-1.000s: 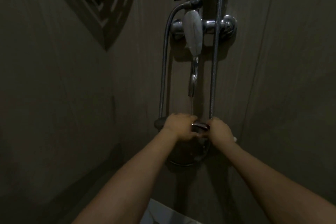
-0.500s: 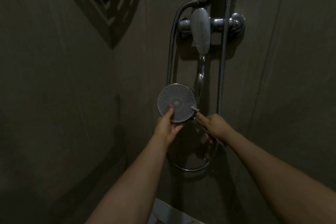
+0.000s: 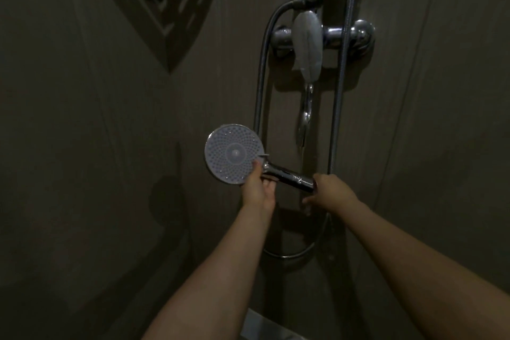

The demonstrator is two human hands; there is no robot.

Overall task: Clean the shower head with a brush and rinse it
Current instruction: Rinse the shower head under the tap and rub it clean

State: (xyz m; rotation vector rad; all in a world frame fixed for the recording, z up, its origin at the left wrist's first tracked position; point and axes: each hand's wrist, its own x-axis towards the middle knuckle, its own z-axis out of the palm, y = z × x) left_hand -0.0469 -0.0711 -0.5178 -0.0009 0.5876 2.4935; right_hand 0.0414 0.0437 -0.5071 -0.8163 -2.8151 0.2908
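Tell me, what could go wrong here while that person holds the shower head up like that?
The left hand grips only where the round shower head meets its chrome handle, and the metal looks wet, so it might slip. The right hand sits at the handle's end; tugging there could strain the hose. The tap spout seems to be running a thin stream nearby, which could splash. The room is dim, and no brush is visible.

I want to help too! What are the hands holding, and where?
Both hold the hand shower head: left hand where the round face meets the handle, right hand at the handle's far end.
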